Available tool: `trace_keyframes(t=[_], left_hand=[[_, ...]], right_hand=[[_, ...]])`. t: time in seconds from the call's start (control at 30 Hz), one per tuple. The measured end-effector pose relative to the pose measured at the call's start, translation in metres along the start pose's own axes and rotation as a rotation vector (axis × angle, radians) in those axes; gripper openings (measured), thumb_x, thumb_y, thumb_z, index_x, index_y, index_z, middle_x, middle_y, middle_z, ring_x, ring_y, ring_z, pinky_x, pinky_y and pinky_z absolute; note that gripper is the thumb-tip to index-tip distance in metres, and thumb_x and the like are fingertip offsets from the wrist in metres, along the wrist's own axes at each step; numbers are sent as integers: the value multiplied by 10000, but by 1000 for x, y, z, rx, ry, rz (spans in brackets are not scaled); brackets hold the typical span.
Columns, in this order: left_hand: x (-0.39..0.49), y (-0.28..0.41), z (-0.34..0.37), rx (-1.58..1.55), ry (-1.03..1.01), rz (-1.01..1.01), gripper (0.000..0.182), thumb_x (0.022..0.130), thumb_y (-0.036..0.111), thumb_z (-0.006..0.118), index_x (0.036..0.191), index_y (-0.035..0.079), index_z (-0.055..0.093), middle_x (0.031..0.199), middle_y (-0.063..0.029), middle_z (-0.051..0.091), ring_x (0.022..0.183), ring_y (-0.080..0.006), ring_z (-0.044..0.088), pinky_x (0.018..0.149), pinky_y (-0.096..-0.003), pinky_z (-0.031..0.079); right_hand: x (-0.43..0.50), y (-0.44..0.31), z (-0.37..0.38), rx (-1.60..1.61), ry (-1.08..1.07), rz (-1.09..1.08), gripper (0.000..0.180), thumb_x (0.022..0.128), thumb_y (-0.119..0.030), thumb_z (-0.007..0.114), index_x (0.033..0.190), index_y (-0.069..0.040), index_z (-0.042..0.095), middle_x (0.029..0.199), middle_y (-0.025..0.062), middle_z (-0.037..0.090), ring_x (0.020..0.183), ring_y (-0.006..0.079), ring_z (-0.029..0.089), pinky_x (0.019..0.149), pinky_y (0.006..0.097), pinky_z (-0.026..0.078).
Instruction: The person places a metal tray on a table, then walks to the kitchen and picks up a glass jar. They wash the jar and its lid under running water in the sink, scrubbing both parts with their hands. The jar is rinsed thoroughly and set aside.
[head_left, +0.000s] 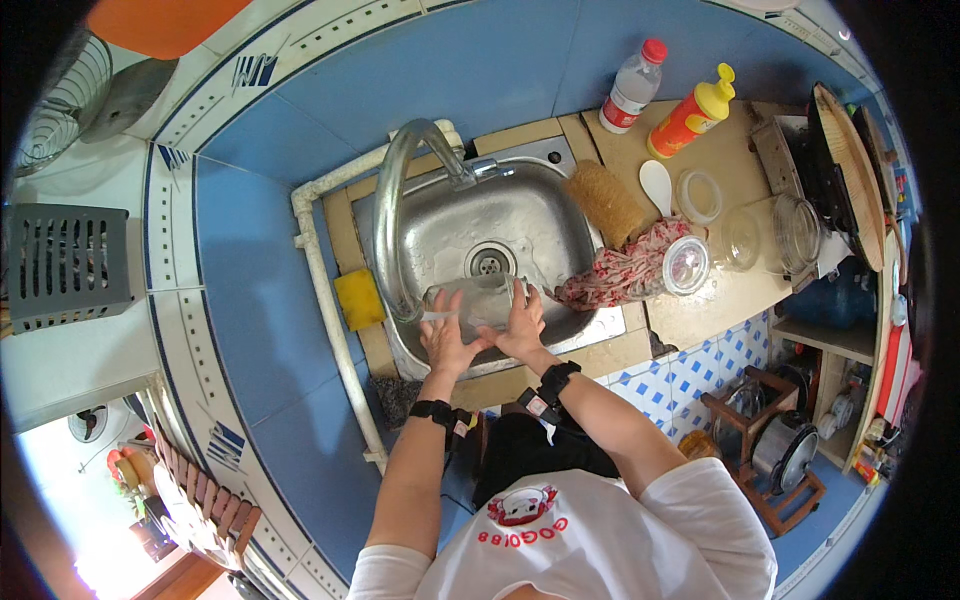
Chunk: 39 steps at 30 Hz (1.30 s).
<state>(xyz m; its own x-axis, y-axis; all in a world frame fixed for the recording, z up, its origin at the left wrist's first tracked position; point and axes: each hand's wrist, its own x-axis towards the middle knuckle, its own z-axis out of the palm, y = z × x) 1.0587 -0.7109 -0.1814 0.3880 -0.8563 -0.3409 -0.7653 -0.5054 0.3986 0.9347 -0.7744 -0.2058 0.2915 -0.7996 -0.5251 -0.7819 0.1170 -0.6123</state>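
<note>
A clear glass jar (480, 298) lies on its side over the front of the stainless steel sink (427, 225), held between both palms. My left hand (445, 334) is at its left end, under the curved faucet (390, 202), where water seems to run. My right hand (519, 324) grips the right end, near the jar's rim. To the right, a loofah (604, 201) and a crumpled red-patterned cloth (626, 274) lie at the sink's edge. A clear round lid (685, 265) rests by the cloth.
A yellow sponge (359, 299) sits left of the sink beside a white pipe (334, 337). On the right counter are a white spoon (656, 186), a ring-shaped lid (699, 196), a large clear jar (776, 234) on its side, a plastic bottle (634, 86) and a detergent bottle (690, 116).
</note>
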Motion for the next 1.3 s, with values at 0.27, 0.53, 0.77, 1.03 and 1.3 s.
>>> trace_keyframes(t=[0.27, 0.53, 0.77, 1.03, 1.3], left_hand=[[1, -3, 2, 9, -18, -8, 986, 537, 352, 817, 1357, 234, 282, 1443, -48, 206, 1320, -373, 112, 1031, -516, 215], [0, -3, 3, 3, -27, -6, 994, 548, 377, 807, 1367, 232, 263, 1441, -45, 197, 1333, -379, 53, 1032, -545, 192], [2, -1, 2, -24, -76, -40, 992, 561, 363, 803, 1375, 226, 253, 1452, -50, 165, 1331, -387, 40, 1048, -539, 157], [9, -17, -2, -137, -105, 29, 834, 647, 388, 744, 1349, 236, 321, 1441, -46, 196, 1331, -381, 40, 1061, -513, 134], [17, -12, 22, -226, 138, -50, 659, 693, 386, 712, 1271, 228, 438, 1390, -37, 300, 1311, -381, 136, 1043, -519, 164]], right_hand=[[5, -14, 15, 106, 157, 120, 1067, 600, -463, 769, 1395, -83, 166, 1372, 257, 150, 1250, 420, 192, 971, 547, 220], [-2, 5, 7, 95, 76, -23, 1074, 592, -430, 785, 1394, -78, 164, 1374, 249, 152, 1246, 425, 200, 976, 541, 221], [0, 3, 14, 128, 151, -38, 1064, 621, -364, 784, 1402, -74, 123, 1393, 242, 131, 1255, 425, 199, 990, 529, 227], [-3, 23, -2, 144, -1, -171, 1068, 603, -243, 781, 1414, -112, 98, 1416, 227, 52, 1246, 441, 184, 994, 513, 228], [6, 18, -5, 206, -59, -61, 1070, 569, -190, 749, 1413, -138, 94, 1416, 197, 60, 1244, 432, 165, 994, 514, 224]])
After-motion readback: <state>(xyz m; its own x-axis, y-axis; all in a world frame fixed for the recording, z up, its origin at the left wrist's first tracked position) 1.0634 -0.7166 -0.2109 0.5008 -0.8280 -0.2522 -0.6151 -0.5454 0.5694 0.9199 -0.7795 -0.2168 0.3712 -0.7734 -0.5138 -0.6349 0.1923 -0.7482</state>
